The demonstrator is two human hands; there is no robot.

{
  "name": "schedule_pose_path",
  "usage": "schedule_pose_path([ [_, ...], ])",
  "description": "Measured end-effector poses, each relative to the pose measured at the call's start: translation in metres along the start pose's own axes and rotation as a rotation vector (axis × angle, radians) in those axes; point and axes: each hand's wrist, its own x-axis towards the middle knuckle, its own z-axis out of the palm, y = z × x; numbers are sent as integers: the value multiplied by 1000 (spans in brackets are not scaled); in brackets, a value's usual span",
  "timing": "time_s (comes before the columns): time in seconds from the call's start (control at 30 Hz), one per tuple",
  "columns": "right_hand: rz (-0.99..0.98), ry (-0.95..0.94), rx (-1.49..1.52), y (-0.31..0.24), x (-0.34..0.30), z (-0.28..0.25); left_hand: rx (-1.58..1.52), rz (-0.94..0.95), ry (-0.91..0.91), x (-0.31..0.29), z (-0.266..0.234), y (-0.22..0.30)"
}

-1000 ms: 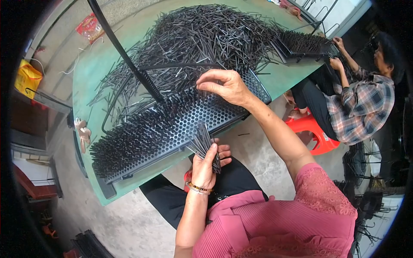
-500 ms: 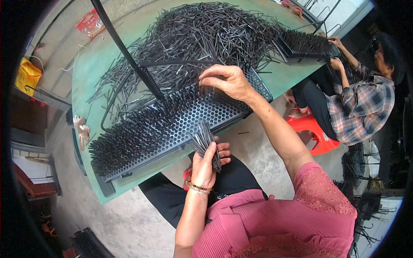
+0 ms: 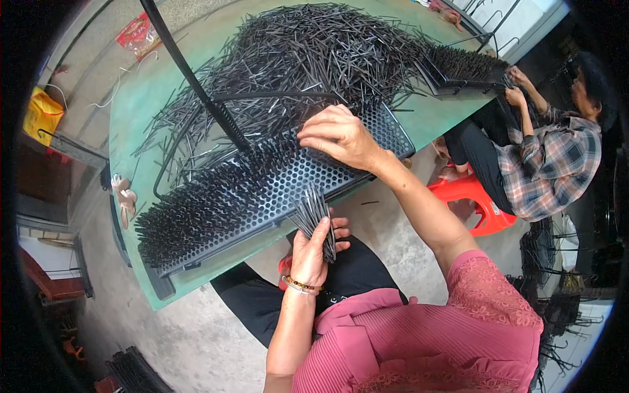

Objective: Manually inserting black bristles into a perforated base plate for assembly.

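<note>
My left hand point(image 3: 310, 254) is closed round a bundle of thin black sticks point(image 3: 313, 211), held in front of the panel's near edge with their ends fanned upward. A long black perforated panel point(image 3: 288, 188) lies slantwise on the table before me. Dense rows of upright black sticks point(image 3: 200, 208) fill its left end and far side, while bare holes show along the near side and right end. Over the right edge of those rows, my right hand point(image 3: 347, 141) has thumb and fingertips drawn together in a pinch. Whatever sits between these fingertips is too small to make out.
A large heap of loose black sticks point(image 3: 308, 56) covers the far part of the green table point(image 3: 141, 124). A black post point(image 3: 190, 75) rises behind the panel. At the right, another person point(image 3: 550, 154) works at a similar panel point(image 3: 468, 69), beside a red stool point(image 3: 481, 209).
My right hand has shifted slightly left, its thumb and fingers closer together against the upright sticks. My left hand and its bundle stay nearly still. The other person's hands moved a little.
</note>
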Motion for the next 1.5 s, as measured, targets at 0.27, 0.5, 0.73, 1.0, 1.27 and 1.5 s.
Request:
schedule_pose_path([
  [0.27, -34, 117, -164, -14, -8, 5, -2, -3, -9, 1, 0, -1],
  [0.5, 27, 134, -226, -18, -2, 8, 32, 48, -38, 1, 3, -1],
  [0.73, 55, 145, -265, -27, -1, 9, 20, 73, -15, 2, 2, -2],
  [1.0, 85, 128, -240, -32, 1, 0, 39, 109, 54, 1, 3, -3],
  [1.27, 715, -317, 483, -71, -33, -19, 43, 181, 21, -2, 12, 1],
  [1.5, 799, -106, 773, -56, -40, -19, -3, 121, 45, 2, 10, -3],
])
